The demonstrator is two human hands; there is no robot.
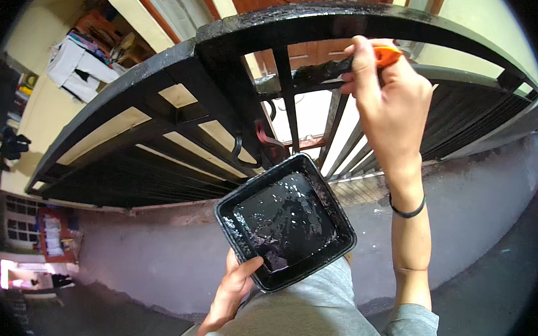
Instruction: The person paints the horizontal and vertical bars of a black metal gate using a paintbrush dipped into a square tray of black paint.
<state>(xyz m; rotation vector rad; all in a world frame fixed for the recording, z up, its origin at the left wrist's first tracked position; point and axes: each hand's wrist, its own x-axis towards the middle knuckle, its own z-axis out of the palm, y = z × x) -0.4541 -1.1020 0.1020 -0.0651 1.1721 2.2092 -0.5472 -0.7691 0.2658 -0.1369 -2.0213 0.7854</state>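
My left hand (234, 283) grips the lower left rim of a square black tub (346, 233), its thumb over the edge. Glossy black paint (294, 215) coats the tub's bottom and walls. Higher up, my right hand (394, 92) is closed around a paintbrush with an orange handle (387, 55). Its dark head points left against the bars of a black metal gate (252, 33), and its exact contact there is hard to make out. Wet-looking shine runs along the gate's curved top rail. A reddish curved metal piece (269, 142) sits by the gate's middle post, just above the tub.
Behind the gate stands a brown wooden door (317, 52). White cloth (82, 67) hangs at the upper left, near stacked items. Below the gate runs a grey concrete surface (154, 259). A red-framed window (55, 236) is at the lower left.
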